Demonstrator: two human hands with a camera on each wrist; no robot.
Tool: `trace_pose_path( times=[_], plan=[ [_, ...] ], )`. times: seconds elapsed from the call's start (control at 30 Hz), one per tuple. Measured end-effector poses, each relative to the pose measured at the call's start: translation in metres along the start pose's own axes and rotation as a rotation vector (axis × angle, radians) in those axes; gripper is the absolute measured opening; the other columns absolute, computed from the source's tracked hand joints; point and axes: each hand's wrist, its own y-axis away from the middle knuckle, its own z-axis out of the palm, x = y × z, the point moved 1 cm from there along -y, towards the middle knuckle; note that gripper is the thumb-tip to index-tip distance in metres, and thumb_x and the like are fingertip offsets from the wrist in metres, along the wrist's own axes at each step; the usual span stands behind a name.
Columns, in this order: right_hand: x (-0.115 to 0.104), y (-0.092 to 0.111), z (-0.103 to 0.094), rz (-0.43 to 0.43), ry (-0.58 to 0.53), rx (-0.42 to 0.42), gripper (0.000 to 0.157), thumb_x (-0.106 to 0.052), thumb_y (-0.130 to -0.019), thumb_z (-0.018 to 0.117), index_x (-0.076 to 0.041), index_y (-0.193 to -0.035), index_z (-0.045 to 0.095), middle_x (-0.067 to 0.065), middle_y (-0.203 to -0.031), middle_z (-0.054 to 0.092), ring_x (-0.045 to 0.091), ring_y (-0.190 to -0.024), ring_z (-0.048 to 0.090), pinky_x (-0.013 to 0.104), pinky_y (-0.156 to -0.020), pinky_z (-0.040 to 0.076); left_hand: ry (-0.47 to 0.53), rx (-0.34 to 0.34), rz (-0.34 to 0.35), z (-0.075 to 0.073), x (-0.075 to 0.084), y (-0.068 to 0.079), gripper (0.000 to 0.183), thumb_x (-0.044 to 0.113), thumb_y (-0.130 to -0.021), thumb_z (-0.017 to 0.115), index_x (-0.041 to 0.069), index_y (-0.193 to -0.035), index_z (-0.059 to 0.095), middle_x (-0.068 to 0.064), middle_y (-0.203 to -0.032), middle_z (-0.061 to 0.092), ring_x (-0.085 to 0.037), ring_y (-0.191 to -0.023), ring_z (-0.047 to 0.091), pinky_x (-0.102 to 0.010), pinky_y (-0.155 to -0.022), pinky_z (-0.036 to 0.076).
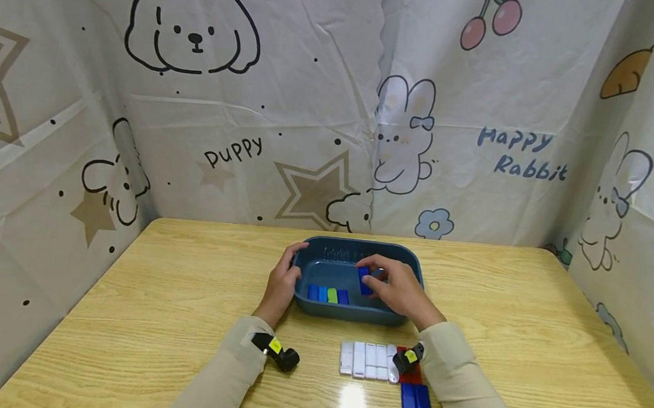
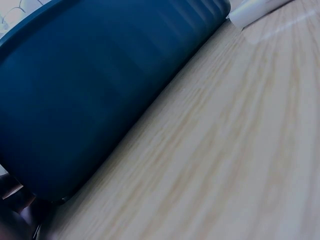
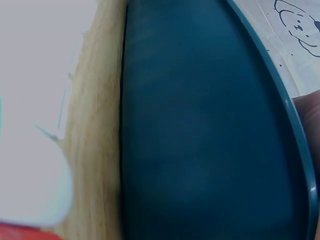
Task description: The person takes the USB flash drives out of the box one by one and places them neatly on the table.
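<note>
A dark blue plastic bin [image 1: 347, 312] stands on the table. My left hand [image 1: 281, 284] grips its left rim, thumb on the inner side. Over the bin's right half, my right hand [image 1: 400, 288] pinches a small dark blue oblong piece [image 1: 364, 281], shaped like a USB stick, between thumb and fingers. Along the bin's near wall inside lie blue pieces [image 1: 313, 292] and one green piece [image 1: 332, 295] in a row. The left wrist view shows the bin's outer side [image 2: 100, 75]; in the right wrist view its wall [image 3: 200, 125] hides the pinched piece.
In front of the bin, several white oblong pieces [image 1: 359, 360] lie side by side. Next to them are red pieces [image 1: 410, 374], partly covered by the right wrist camera [image 1: 407, 360], and two blue pieces [image 1: 417, 406]. A printed cloth [image 1: 311, 113] hangs behind the wooden table [image 1: 193, 296].
</note>
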Motion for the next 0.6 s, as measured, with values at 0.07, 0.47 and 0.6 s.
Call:
trace_pose_path(
  times=[0.07,0.47,0.6],
  plan=[
    [0.001,0.0,0.0,-0.013,-0.001,0.018,0.026,-0.003,-0.092,0.061,-0.007,-0.117,0.066,0.01,-0.108,0.063,0.02,-0.077,0.066,0.036,-0.062,0.056,-0.001,-0.005,-0.002,-0.001,0.012,0.004,0.055,-0.001,-0.088,0.037,0.01,-0.141,0.045,-0.01,-0.151,0.037,-0.027,-0.141,0.028,-0.052,-0.112,0.022],
    [-0.007,0.007,-0.01,0.023,-0.013,0.123,0.029,-0.009,-0.093,0.062,-0.015,-0.121,0.065,0.008,-0.101,0.062,0.019,-0.078,0.067,0.042,-0.068,0.056,0.002,0.001,-0.001,-0.001,0.019,0.009,0.054,0.001,-0.088,0.037,0.01,-0.14,0.046,-0.01,-0.151,0.037,-0.028,-0.139,0.031,-0.05,-0.111,0.024],
    [-0.01,0.011,-0.015,0.01,-0.007,0.145,0.034,-0.008,-0.09,0.065,-0.016,-0.123,0.063,0.01,-0.105,0.06,0.02,-0.083,0.067,0.039,-0.07,0.056,0.001,0.013,0.005,0.001,-0.006,-0.001,0.055,0.003,-0.088,0.038,0.018,-0.14,0.046,-0.005,-0.151,0.037,-0.025,-0.139,0.031,-0.05,-0.109,0.025]
  ],
)
